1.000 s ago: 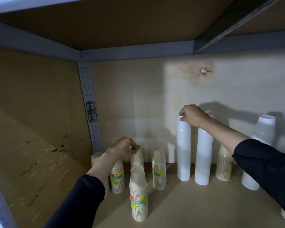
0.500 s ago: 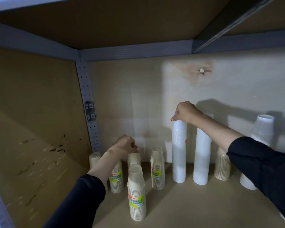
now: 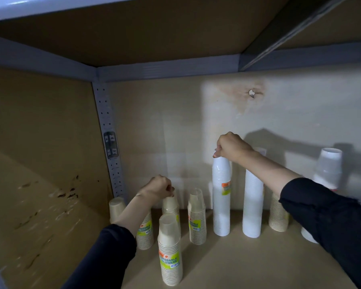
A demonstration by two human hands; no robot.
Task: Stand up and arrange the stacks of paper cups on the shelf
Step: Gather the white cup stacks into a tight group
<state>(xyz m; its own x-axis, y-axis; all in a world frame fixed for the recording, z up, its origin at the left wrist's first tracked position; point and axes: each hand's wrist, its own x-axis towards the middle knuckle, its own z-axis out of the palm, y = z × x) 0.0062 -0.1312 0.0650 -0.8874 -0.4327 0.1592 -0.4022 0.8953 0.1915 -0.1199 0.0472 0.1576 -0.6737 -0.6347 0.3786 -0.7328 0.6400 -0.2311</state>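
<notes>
The right hand point(image 3: 231, 147), gripping the top of the tall white stack of paper cups point(image 3: 221, 205), slides it leftward, widening the gap from the neighbouring white cup stack point(image 3: 252, 205). An orange-green label point(image 3: 226, 187) now faces forward.

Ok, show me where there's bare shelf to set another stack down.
Bare shelf board lies at the front, right of the front labelled stack and before the two tall white stacks. Crowded: the beige stacks bunched around the left hand near the back-left corner.
</notes>
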